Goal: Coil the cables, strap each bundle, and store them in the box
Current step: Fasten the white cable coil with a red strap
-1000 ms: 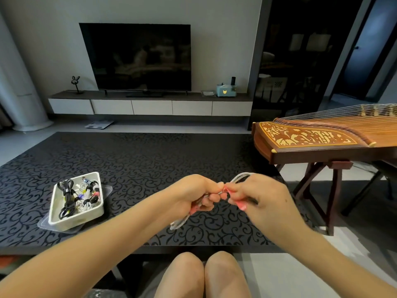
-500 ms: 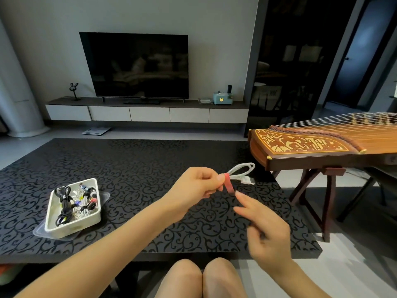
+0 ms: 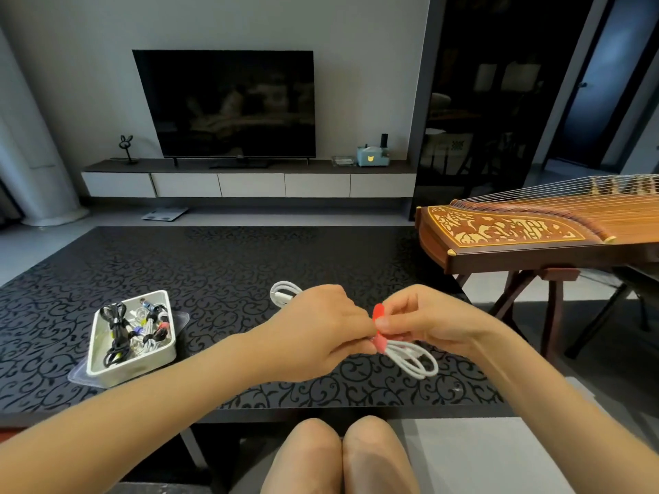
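Head view showed a coiled white cable [image 3: 410,356] held in the air above the near edge of the table [image 3: 231,265], between both hands. One set of loops hung down and to the right below the right hand [image 3: 428,322]. The other end, with a connector, stuck out past the back of the left hand [image 3: 317,333]. A red strap [image 3: 378,313] sat at the middle of the coil, with one part against the cable and its free end standing up between the two hands.

Left hand: fingers were curled round the middle of the coil and gripped it. Right hand: thumb and fingertips were closed on the red strap in a pinch, with the remaining fingers bent.

The white box [image 3: 135,365] stood on the table to the left, well apart from the hands. It held several strapped cable bundles [image 3: 132,333], black and white. A clear plastic lid [image 3: 182,320] lay flat under the box.

The person's bare knees [image 3: 338,454] showed below the table edge. A wooden zither [image 3: 535,233] rested on a stand to the right of the table. Against the far wall, a dark television [image 3: 228,105] stood on a low cabinet [image 3: 249,183]. A bathroom scale [image 3: 164,213] lay on the floor in front of the cabinet.
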`<state>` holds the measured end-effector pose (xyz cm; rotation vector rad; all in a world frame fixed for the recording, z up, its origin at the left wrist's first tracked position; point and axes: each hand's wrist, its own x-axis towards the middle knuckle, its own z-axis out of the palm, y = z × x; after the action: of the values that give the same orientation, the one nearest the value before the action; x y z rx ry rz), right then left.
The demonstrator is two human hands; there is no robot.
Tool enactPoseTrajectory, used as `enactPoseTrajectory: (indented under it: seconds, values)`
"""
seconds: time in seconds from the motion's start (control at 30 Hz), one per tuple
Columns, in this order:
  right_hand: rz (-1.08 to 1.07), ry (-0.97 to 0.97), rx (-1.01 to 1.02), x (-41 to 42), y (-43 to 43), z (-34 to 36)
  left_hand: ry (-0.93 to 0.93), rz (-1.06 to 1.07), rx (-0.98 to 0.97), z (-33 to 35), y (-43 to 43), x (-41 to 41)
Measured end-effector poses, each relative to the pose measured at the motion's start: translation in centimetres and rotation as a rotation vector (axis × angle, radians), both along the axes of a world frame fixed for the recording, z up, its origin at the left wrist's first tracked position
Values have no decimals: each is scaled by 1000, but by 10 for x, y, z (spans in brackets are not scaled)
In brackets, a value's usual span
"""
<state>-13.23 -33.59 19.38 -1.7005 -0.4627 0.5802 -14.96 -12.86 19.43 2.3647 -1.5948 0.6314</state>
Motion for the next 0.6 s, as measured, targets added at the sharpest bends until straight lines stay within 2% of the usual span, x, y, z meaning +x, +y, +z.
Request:
enactPoseTrajectory:
  seconds: [0.07,0.13,0.17,0.27,0.37,0.5,0.6]
  values:
    - [11,-168,-133,-3,7,11,-2,56,43,-7,1,3]
    - [-78,-343,-229,-9,12,17,39,201,-21,-10,0,3]
    - [-124,-428,-267,-12,15,18,131,291,-68,-8,-1,2]
    - [-211,-798,-395,-17,20,6,601,456,-128,-8,-1,7]
    - [-86,-1235,-582,-14,23,-10,1008,414,-272,-9,0,14]
    - [27,-1508,-712,-8,27,-23,1358,343,-323,-17,5,22]
    - [106,-1567,-698,4,31,-29,1558,341,-298,-20,11,30]
